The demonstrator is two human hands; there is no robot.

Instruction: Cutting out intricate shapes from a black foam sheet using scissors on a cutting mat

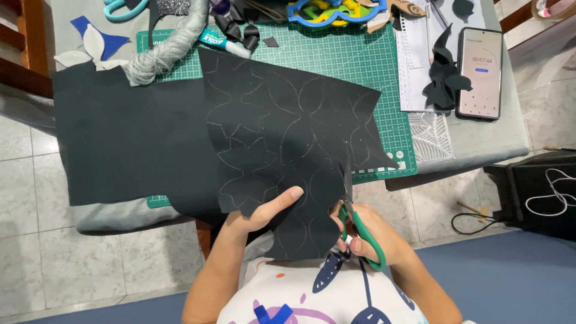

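black felt under the scissors

the left hand point(264, 213) pinches the near edge of a black felt sheet point(282, 132), thumb flat on top. the felt is matt and soft, with pale chalk outlines of curved, leaf-like shapes. the right hand point(366, 237) grips green-handled scissors point(354, 222), fingers through the loops, blades into the felt's scalloped lower edge. the sheet lies across a green gridded cutting mat point(354, 60) and hangs over the table's near edge. a second plain black sheet point(126, 138) covers the left side. a phone point(480, 72) lies far right, well apart.
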